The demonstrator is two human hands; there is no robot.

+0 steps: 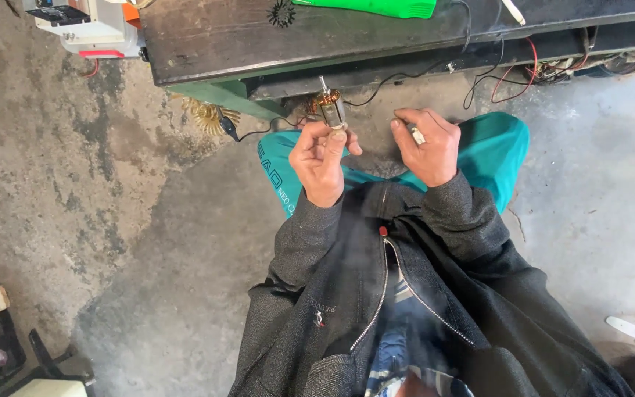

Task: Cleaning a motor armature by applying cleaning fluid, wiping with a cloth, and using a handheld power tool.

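My left hand grips a small motor armature with copper windings and a thin metal shaft, held upright just below the workbench edge. My right hand is beside it to the right, with its fingers pinched together on what looks like a thin wire; a ring shows on one finger. Both hands hover above my knees, which are in teal trousers. I wear a dark grey zip jacket.
A dark workbench runs across the top, with a green tool, a small black gear-like part and black and red wires hanging under it. A copper wire coil lies on the concrete floor. Boxes sit at the lower left.
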